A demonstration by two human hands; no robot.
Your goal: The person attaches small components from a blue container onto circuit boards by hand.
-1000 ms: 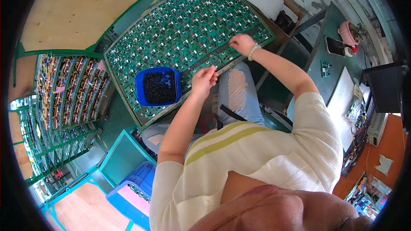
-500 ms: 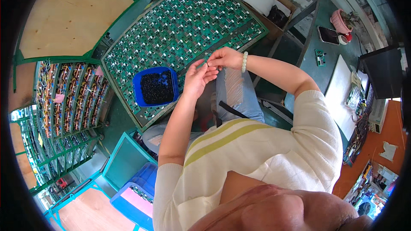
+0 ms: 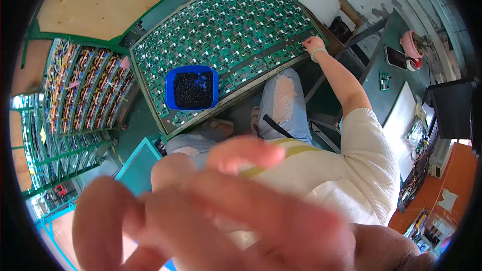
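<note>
My left hand is raised close to the camera, large and blurred; its fingers are bent and apart, and I see nothing in them. At the right end of a big framed tray, my right hand reaches down to the green circuit boards. Its fingertips are pinched together over the boards there; whatever is between them is too small to make out. A pale bead bracelet circles that wrist. On the tray's near left part stands a blue plastic bin holding many small black parts.
Racks of wired assemblies stand at the left. To the right a dark green table carries a phone, a pink pot, a single circuit board and a white board. A monitor stands at far right.
My hands were together in front of the tray. Now the left is up near the camera, and the right has gone outward to the tray's right end. The view has shifted slightly.
</note>
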